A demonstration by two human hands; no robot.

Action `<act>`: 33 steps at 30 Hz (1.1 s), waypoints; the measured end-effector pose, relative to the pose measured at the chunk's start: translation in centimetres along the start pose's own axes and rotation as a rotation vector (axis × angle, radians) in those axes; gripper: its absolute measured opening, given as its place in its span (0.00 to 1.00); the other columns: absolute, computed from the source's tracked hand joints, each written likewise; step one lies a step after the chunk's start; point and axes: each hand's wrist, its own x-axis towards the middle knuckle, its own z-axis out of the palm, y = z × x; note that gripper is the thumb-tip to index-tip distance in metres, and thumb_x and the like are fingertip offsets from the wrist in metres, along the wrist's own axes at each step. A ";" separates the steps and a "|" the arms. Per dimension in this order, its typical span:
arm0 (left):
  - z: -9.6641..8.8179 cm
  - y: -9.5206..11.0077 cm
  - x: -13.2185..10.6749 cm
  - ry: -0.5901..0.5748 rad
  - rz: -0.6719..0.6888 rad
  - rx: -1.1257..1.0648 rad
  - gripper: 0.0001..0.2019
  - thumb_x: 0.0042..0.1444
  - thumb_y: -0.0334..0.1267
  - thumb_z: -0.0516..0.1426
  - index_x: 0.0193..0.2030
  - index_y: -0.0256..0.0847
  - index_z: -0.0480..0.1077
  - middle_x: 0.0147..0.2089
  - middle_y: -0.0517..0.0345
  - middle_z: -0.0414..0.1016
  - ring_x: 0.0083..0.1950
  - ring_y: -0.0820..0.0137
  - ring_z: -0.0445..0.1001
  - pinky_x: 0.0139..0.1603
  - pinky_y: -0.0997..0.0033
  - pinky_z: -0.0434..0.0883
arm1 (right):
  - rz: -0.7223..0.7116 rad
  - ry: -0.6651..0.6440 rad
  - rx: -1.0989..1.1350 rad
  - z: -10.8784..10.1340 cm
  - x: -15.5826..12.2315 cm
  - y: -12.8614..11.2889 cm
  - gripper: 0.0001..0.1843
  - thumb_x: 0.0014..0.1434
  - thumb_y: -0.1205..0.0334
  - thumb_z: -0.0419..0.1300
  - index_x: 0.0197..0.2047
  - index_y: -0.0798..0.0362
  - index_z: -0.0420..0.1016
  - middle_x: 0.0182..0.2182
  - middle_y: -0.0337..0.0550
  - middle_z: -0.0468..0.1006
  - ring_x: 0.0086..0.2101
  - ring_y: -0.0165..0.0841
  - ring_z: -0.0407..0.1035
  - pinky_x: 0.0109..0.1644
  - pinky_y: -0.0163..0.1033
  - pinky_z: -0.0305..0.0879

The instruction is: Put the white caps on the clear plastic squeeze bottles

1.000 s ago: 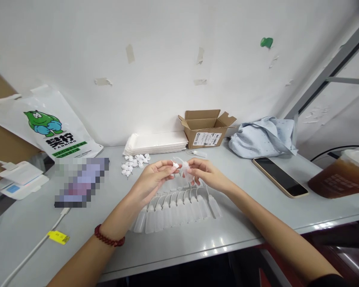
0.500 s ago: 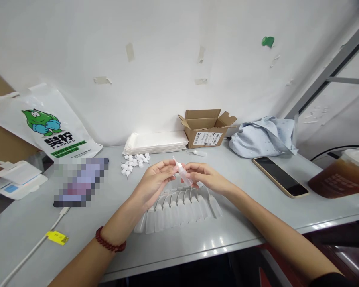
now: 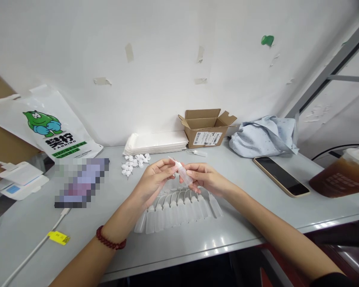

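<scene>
We are seeing translucent white on the bottles [image 3: 166, 218], white on the caps [image 3: 135, 162], dark red on the bracelet [image 3: 108, 240], grey on the table [image 3: 209, 239] and brown on the box [image 3: 206, 127]. We are finding a green-and-blue cartoon on the white bag [image 3: 55, 129], specks on the pale blue cloth [image 3: 261, 139], black edged with tan on the phone [image 3: 281, 176].

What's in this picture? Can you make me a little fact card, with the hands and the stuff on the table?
Left hand: fingers at the white plastic top of the bottle
Right hand: holding the small, translucent plastic bottle, tilted
Below the hands: row of translucent plastic bottles, lying down
Behind the left hand: pile of small white caps
Farther back: open brown cardboard box
Right side: black-screened phone with a tan edge
Table: grey, shiny
</scene>
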 end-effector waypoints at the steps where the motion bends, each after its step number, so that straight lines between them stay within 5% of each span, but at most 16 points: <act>1: 0.0 0.1 0.0 0.008 0.005 -0.001 0.06 0.52 0.37 0.61 0.36 0.39 0.73 0.44 0.54 0.76 0.37 0.72 0.70 0.42 0.69 0.64 | -0.005 0.001 0.010 0.0 0.0 0.0 0.15 0.56 0.53 0.60 0.40 0.57 0.73 0.33 0.42 0.75 0.19 0.21 0.61 0.21 0.30 0.58; 13: 0.0 0.3 -0.2 0.086 0.097 0.181 0.06 0.49 0.37 0.63 0.33 0.40 0.72 0.37 0.59 0.71 0.40 0.70 0.68 0.42 0.70 0.64 | 0.040 0.049 0.026 0.5 0.1 0.2 0.17 0.54 0.52 0.63 0.40 0.57 0.72 0.31 0.43 0.76 0.21 0.22 0.61 0.24 0.30 0.57; 19: 0.0 0.2 -0.1 0.087 0.118 0.193 0.09 0.50 0.39 0.63 0.37 0.40 0.72 0.43 0.55 0.72 0.45 0.68 0.69 0.46 0.69 0.64 | 0.036 0.076 -0.019 0.7 0.0 0.2 0.15 0.51 0.59 0.66 0.39 0.57 0.70 0.31 0.42 0.77 0.21 0.21 0.60 0.23 0.29 0.56; 27: -0.1 0.3 -0.3 -0.031 0.121 0.179 0.10 0.53 0.40 0.61 0.42 0.43 0.71 0.43 0.56 0.72 0.37 0.70 0.71 0.43 0.68 0.66 | 0.014 -0.030 0.057 0.6 0.0 0.4 0.12 0.54 0.56 0.63 0.34 0.58 0.73 0.20 0.34 0.67 0.19 0.23 0.60 0.23 0.31 0.56; 33: -0.2 0.2 -0.2 -0.038 0.123 0.162 0.09 0.53 0.39 0.61 0.40 0.42 0.72 0.45 0.55 0.70 0.39 0.71 0.69 0.43 0.70 0.66 | 0.042 -0.086 0.107 0.8 -0.1 0.4 0.16 0.55 0.53 0.62 0.39 0.58 0.73 0.30 0.40 0.72 0.20 0.22 0.62 0.25 0.32 0.59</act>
